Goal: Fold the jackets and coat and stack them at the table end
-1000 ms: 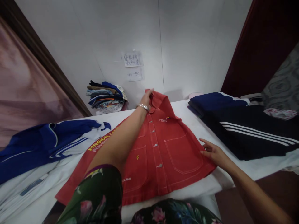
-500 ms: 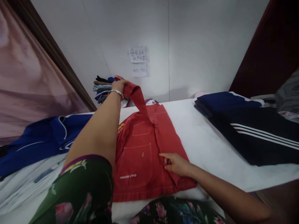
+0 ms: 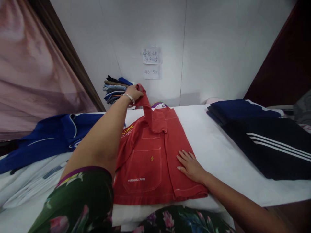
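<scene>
A red jacket (image 3: 148, 171) lies front side up before me, with white stitching, a large pocket and "MAGICAL LAND" lettering. At its far left, my left hand (image 3: 135, 93) is closed on a narrow raised part of the jacket, held above the table; whether this is collar or sleeve I cannot tell. My right hand (image 3: 190, 166) lies flat on the jacket's right side, fingers spread and holding nothing. Yellow and white lettering shows on the jacket's left side, partly covered by my left arm.
A blue garment (image 3: 53, 132) and white garments (image 3: 36, 181) lie on the left. Dark folded clothes (image 3: 267, 142) are piled at right on the white table (image 3: 201, 132). Behind stands a stack of folded clothes (image 3: 113, 90), below paper signs (image 3: 152, 63) on the wall.
My right hand has gone from pinched fingers at the jacket's middle edge to lying flat farther right. The right side now lies smoother. My left hand still holds the raised part, slightly lower.
</scene>
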Tool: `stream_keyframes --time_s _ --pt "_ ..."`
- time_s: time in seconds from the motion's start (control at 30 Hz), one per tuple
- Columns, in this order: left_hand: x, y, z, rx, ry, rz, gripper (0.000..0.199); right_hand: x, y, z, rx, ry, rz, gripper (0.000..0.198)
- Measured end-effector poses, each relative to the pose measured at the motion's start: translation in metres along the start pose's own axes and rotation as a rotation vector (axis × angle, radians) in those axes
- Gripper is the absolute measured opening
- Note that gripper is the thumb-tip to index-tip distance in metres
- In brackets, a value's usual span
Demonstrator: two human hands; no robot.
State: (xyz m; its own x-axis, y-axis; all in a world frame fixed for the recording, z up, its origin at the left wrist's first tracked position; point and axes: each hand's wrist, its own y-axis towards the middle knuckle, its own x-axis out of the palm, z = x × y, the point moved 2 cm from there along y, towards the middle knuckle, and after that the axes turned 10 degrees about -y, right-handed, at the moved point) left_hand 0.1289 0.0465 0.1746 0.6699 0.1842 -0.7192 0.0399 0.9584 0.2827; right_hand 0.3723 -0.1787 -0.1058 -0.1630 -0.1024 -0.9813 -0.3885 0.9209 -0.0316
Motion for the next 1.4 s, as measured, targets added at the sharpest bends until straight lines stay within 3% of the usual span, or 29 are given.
stream_keyframes --time_s 0.13,0.2,0.27,0.4,0.5,0.57,0.67,0.8,1.0,1.1,1.23,1.4 --pt "0.007 -0.018 0.047 0.275 0.366 -0.046 0.024 0.009 -0.001 0.004 -0.008 0.073 0.050 0.060" --pt "0.028 -0.050 0.066 0.393 0.469 -0.101 0.024 0.009 0.000 0.008 -0.007 0.227 0.110 0.057" --pt "0.063 -0.098 0.074 0.538 0.504 -0.202 0.026 0.008 0.001 0.015 0.049 0.492 0.216 0.051" --pt "0.154 -0.212 0.045 0.765 0.520 -0.500 0.026 0.002 0.001 0.031 0.268 1.211 0.440 0.049" --pt "0.207 -0.267 0.009 0.760 0.507 -0.681 0.019 -0.003 0.000 0.037 0.322 1.574 0.385 0.051" --pt "0.220 -0.280 -0.004 0.739 0.491 -0.653 0.019 -0.005 0.000 0.039 0.359 1.646 0.296 0.052" --pt "0.215 -0.280 -0.008 0.716 0.475 -0.590 0.023 -0.008 0.002 0.042 0.380 1.569 0.257 0.063" --pt "0.199 -0.279 -0.004 0.762 0.442 -0.539 0.029 -0.007 0.003 0.042 0.292 1.271 0.299 0.071" --pt "0.208 -0.297 -0.023 0.757 0.411 -0.657 0.025 -0.007 -0.013 0.037 0.271 0.455 0.090 0.054" --pt "0.211 -0.301 -0.027 0.757 0.392 -0.632 0.029 -0.025 -0.013 0.033 0.237 0.124 0.111 0.048" --pt "0.211 -0.303 -0.026 0.759 0.376 -0.620 0.031 -0.056 0.011 0.024 0.126 0.007 0.286 0.050" --pt "0.208 -0.304 -0.028 0.709 0.294 -0.645 0.038 -0.075 0.073 0.013 0.001 0.030 0.397 0.061"
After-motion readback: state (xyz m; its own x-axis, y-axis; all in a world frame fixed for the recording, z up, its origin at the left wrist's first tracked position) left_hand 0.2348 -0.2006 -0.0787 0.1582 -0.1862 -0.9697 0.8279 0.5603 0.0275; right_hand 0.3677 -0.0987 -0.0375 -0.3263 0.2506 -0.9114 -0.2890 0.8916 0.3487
